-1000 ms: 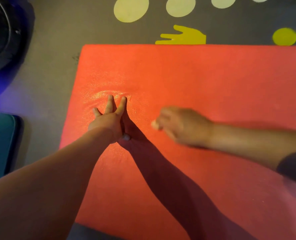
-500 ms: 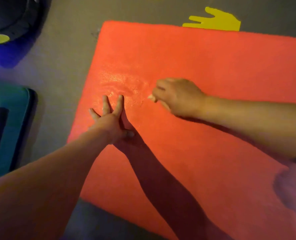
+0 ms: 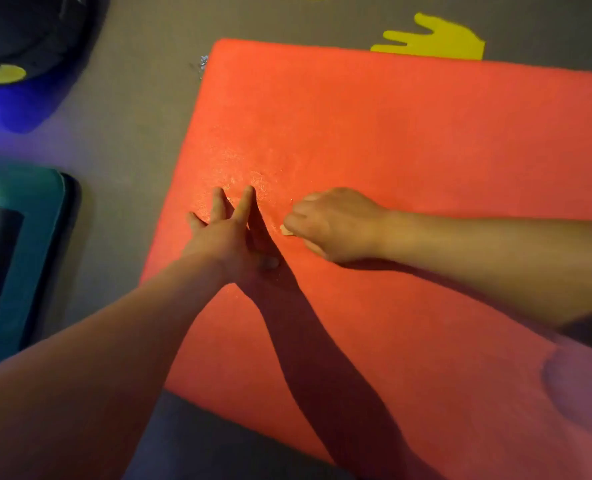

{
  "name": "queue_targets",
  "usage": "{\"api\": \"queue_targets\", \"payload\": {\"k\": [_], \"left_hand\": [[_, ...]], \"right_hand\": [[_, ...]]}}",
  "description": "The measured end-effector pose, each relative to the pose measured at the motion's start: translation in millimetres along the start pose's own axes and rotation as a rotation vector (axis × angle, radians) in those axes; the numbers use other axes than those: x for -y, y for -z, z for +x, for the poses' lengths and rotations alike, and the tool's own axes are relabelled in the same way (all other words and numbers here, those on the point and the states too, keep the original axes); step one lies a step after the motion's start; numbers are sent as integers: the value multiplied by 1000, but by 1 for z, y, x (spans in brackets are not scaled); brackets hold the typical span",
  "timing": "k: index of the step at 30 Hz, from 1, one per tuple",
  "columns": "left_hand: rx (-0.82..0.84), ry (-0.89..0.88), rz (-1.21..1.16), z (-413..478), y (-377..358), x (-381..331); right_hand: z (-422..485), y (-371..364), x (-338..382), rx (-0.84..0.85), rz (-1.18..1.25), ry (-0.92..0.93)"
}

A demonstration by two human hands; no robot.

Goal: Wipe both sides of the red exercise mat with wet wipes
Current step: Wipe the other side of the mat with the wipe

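Observation:
The red exercise mat [image 3: 409,140] lies flat on the grey floor and fills most of the view. My left hand [image 3: 225,233] presses on it near its left edge with straight, spread fingers. Just to the right, my right hand [image 3: 336,223] is curled round a bunched wet wipe [image 3: 286,230]; only a pale corner shows under the fingers, against the mat. A shiny wet patch [image 3: 246,178] glistens on the mat just beyond my left fingertips.
Grey floor with a yellow hand-shaped mark [image 3: 436,39] beyond the mat's far edge. A teal pad [image 3: 28,258] lies at the left. A dark round object [image 3: 24,26] with a blue glow sits at the top left.
My right hand with the wipe has slid back toward me and now sits close beside my left hand. My left hand stays pressed in the same spot.

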State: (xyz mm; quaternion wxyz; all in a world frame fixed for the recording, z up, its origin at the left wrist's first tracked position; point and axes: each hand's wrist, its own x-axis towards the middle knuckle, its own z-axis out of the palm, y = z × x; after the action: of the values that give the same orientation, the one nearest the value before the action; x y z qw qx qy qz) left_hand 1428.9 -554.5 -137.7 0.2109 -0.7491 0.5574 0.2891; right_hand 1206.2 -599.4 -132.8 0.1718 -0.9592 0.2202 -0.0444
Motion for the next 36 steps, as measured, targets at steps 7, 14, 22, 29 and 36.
{"api": "queue_targets", "payload": {"k": [7,14,22,29,36], "left_hand": [[-30,23,-72,-54,-28,20],[57,29,-27,-92,-69,56],[88,46,-14,-117,-48,35],[50,86,-109,-105,-67,41],[53,93,-76,-101,-66,43]], "right_hand": [[31,30,-75,-190,-125,-542],[-2,-4,26,38,100,-219],[-23,50,65,298,33,-144],[-41,69,19,283,-145,-169],[-47,21,-5,-104,-99,-613]]}}
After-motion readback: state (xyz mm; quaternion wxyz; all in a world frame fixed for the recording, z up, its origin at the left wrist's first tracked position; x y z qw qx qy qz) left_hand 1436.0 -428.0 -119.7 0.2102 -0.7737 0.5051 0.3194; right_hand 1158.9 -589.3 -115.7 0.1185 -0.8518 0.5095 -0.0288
